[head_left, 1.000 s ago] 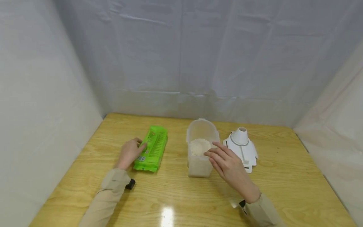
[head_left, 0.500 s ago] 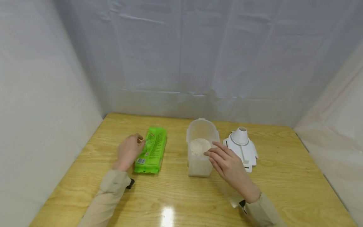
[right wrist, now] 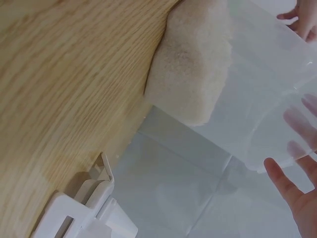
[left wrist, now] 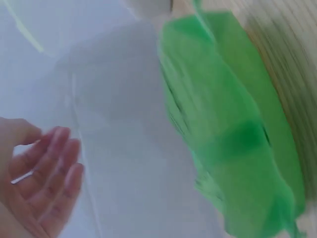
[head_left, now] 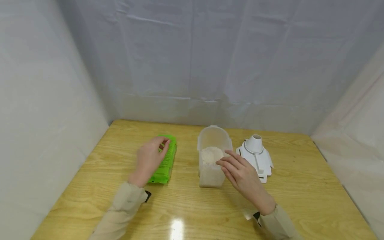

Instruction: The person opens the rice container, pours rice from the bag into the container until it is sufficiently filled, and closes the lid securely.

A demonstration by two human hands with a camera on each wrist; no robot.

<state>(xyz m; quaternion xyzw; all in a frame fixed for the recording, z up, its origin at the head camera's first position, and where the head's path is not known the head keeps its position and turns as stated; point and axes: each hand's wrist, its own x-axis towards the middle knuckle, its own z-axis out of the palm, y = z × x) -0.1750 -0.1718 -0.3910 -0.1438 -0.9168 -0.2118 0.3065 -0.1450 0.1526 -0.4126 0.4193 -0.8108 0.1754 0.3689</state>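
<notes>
My left hand (head_left: 150, 158) hovers over the bright green packet (head_left: 166, 170), hiding part of it. Thumb and fingers curl loosely with nothing visible between them; in the left wrist view a gap separates them from the packet (left wrist: 223, 134). My right hand (head_left: 244, 178) is at the near right side of a translucent container (head_left: 213, 136), fingers slightly bent by its open mouth. Some of these fingers show through the clear plastic in the right wrist view. Inside lies a pale filling (head_left: 211, 154), powder or fine grains; I cannot tell which.
Right of the container lies a white flat piece (head_left: 261, 163) with a cone-shaped spout (head_left: 254, 144) on it. All of this is on a wooden table (head_left: 192, 213). Pale sheeting (head_left: 192, 60) hangs behind the table and at both sides.
My left hand first left the packet's left side, then moved right and over it. The packet shifted slightly towards me. My right hand and the container have stayed put.
</notes>
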